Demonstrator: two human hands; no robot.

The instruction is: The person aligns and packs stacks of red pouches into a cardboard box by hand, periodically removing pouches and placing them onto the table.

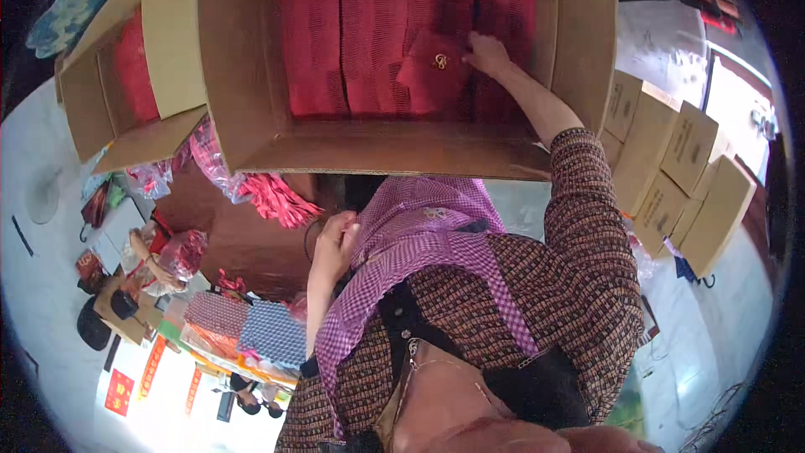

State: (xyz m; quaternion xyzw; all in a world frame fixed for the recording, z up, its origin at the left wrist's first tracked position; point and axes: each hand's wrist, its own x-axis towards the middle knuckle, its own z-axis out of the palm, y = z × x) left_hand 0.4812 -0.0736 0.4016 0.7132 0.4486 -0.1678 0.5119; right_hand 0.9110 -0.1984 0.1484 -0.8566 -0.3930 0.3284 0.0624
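Observation:
A large open cardboard box [377, 151] stands before me, packed with rows of red ribbed-looking pieces [369, 33]. On top of them, tilted, lies a flat red piece with a gold emblem [428, 80]; its exact kind I cannot make out. My right hand [488, 54] reaches into the box, fingers curled at the right edge of that piece and seeming to grip it. Outside the box, my left hand [335, 239] hangs beside my purple checked apron [428, 210], fingers loosely bent, with nothing visible in them.
A second open box [101, 109] with red contents stands at the left. Red bundles [281, 200] in clear plastic lie below it on a brown surface. Several closed cartons [671, 159] are stacked at the right. At the far left another person's hands [155, 264] are near a red bag.

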